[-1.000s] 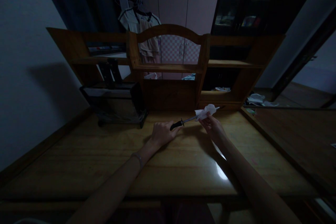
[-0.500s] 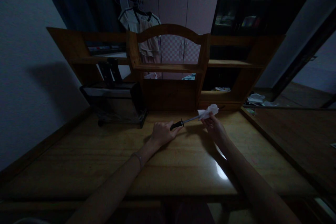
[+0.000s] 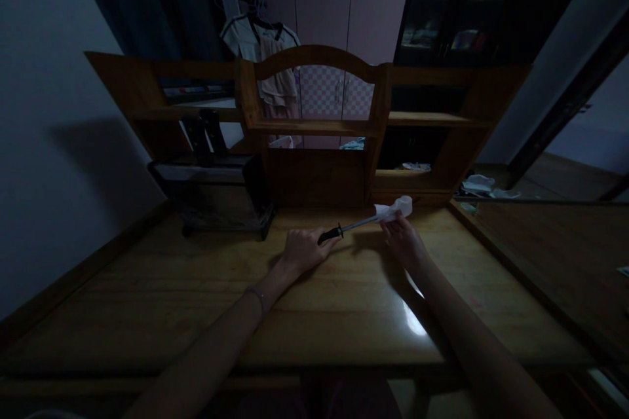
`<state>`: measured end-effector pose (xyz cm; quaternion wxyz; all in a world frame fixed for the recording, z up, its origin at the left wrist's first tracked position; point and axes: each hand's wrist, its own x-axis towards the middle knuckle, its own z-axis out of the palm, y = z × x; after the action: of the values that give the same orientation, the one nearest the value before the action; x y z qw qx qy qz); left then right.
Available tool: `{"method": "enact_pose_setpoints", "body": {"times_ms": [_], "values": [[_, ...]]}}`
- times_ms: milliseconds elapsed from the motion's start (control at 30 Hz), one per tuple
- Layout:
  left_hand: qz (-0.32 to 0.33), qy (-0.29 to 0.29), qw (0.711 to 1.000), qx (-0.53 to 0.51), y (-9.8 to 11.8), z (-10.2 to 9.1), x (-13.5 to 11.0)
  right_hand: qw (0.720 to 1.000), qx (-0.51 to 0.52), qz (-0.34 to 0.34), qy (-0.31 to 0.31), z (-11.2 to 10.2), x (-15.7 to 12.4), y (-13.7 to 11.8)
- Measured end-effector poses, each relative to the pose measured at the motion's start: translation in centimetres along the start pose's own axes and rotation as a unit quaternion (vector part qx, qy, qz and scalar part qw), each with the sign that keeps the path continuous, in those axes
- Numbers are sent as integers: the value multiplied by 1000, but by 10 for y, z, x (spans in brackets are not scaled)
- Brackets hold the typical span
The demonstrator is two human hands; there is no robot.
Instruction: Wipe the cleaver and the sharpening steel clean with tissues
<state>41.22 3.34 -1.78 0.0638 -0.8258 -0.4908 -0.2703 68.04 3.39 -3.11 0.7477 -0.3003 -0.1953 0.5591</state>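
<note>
My left hand (image 3: 305, 250) is closed round the black handle (image 3: 329, 234) of a sharpening steel, which has a small guard and a thin grey rod (image 3: 361, 223). The steel slants up to the right above the table. Near the rod's far end, my right hand (image 3: 403, 241) pinches a crumpled white tissue (image 3: 393, 209) wrapped about the rod. The tissue hides that part of the rod, and the tip is hard to make out against the dark wood.
On the left of the wooden table (image 3: 196, 301) stands a knife block (image 3: 216, 193) with black-handled knives (image 3: 204, 136) in it. A wooden shelf unit (image 3: 314, 177) runs along the back. White crumpled items (image 3: 479, 184) lie beyond the right edge.
My right hand and the tissue have slid slightly right along the rod, towards its far end, covering more of the tip. My left hand stays nearly in place on the handle.
</note>
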Motion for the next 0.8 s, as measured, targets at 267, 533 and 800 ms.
{"method": "enact_pose_setpoints", "body": {"times_ms": [267, 533, 800], "values": [[-2, 2, 1000, -4, 0, 2, 0, 1000, 10, 14, 14, -1, 1, 0], [3, -7, 1000, -1, 0, 1, 0, 1000, 6, 14, 4, -6, 2, 1], [-4, -12, 1000, 3, -1, 2, 0, 1000, -3, 19, -8, -9, 4, 1]]}}
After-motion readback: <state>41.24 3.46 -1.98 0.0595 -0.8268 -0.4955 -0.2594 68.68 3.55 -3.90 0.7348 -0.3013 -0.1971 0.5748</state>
